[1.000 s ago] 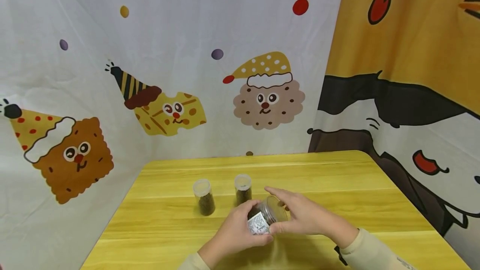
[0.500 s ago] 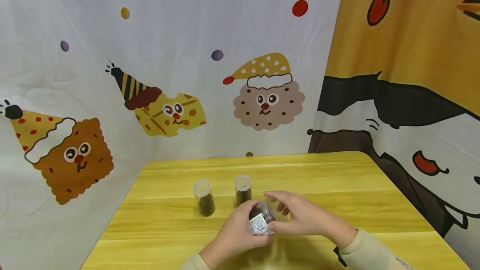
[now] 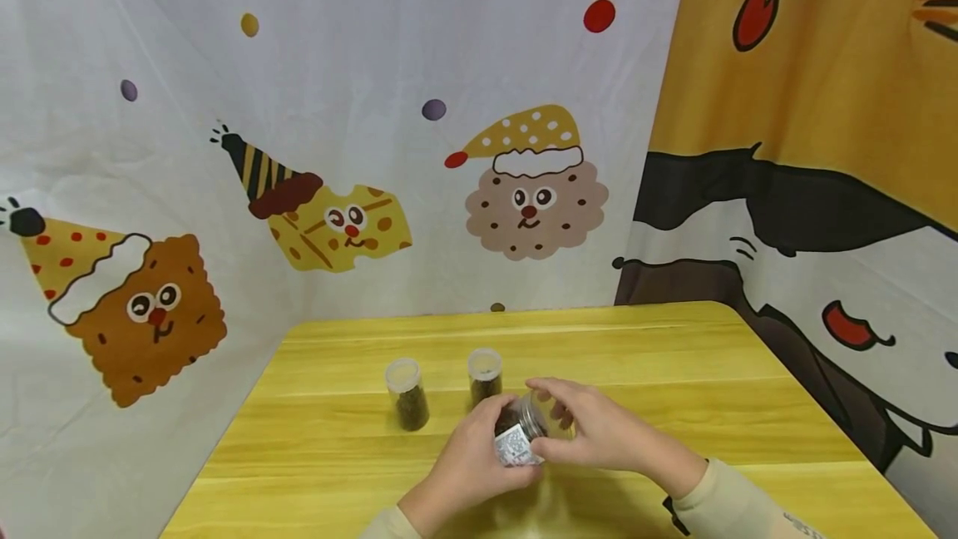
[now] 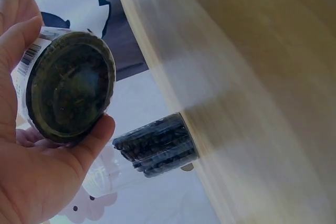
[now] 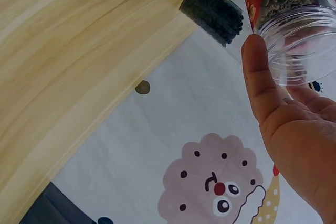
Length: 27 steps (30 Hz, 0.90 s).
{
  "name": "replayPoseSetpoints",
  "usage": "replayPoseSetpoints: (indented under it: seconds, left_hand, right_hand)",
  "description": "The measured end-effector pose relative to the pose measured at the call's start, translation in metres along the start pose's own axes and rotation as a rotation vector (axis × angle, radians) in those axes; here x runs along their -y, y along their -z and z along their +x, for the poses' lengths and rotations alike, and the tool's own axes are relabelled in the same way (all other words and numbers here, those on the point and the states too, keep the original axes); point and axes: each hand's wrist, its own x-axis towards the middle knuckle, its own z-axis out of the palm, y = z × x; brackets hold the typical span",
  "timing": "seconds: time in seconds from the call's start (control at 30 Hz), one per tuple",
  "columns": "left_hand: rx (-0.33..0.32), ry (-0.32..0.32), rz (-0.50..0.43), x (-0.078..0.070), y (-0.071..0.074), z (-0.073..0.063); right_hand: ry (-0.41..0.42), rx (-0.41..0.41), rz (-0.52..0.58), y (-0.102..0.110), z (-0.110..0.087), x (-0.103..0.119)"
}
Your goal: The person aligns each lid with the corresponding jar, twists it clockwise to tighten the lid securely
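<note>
My left hand (image 3: 475,456) grips a clear jar (image 3: 516,444) with a white printed label, tilted with its mouth to the right. Dark seeds show through its wall in the right wrist view, and its round base (image 4: 71,87) faces the left wrist camera. At the mouth, my right hand (image 3: 599,431) has thumb and fingers curled round a clear lid (image 5: 307,45). Whether the lid is seated on the thread cannot be told. Just behind the left hand stands a slim clear jar (image 3: 486,381) part-filled with dark grains.
A second slim jar (image 3: 407,398) of dark grains stands upright to the left on the wood-grain table (image 3: 337,472). A white cloth (image 3: 359,48) with cartoon prints hangs behind the table, and an orange printed one (image 3: 711,90) at the right.
The right fingers have curled in closer round the lid, and both hands have shifted very slightly. The jar stays tilted in the left hand; the two standing jars have not moved.
</note>
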Motion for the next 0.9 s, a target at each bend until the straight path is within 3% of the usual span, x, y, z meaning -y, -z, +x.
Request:
replayPoseSetpoints:
  seconds: [0.43,0.67,0.9]
  left_hand:
    - [-0.051,-0.034,0.105,0.0026,-0.0047,-0.0005]
    - [-0.067,-0.068,0.156,0.0022,-0.0054,-0.0004]
    - [-0.026,-0.036,0.040,0.0020,-0.0033,0.0003]
  right_hand:
    - [-0.072,0.045,0.040,0.0009,-0.0006,-0.0002]
    - [0.029,0.027,-0.055,0.0045,-0.0028,-0.0024]
    - [0.089,0.008,0.017,0.0089,-0.0031,-0.0012]
